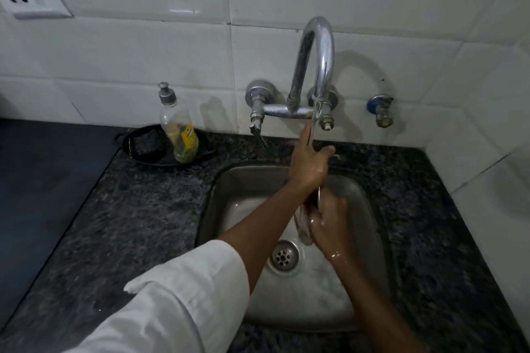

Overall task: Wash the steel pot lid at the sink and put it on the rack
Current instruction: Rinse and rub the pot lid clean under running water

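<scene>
The steel pot lid [304,228] stands on edge over the steel sink [246,180], showing only its thin rim and a sliver of its face. My right hand [329,223], wet, is wrapped around the lid's right side. My left hand [309,162] is just above the lid with its heel at the top rim. Its fingers stretch up into the water running from the curved tap [317,66], and its thumb is spread to the right. Whether the left palm touches the lid is hidden. No rack is in view.
A nearly empty soap bottle [179,129] stands in a small black pan [160,149] on the dark granite counter [137,209], left of the sink. White tiled walls close the back and right. A drain [284,256] sits at the basin's bottom. A small valve [381,112] sticks out of the wall on the right.
</scene>
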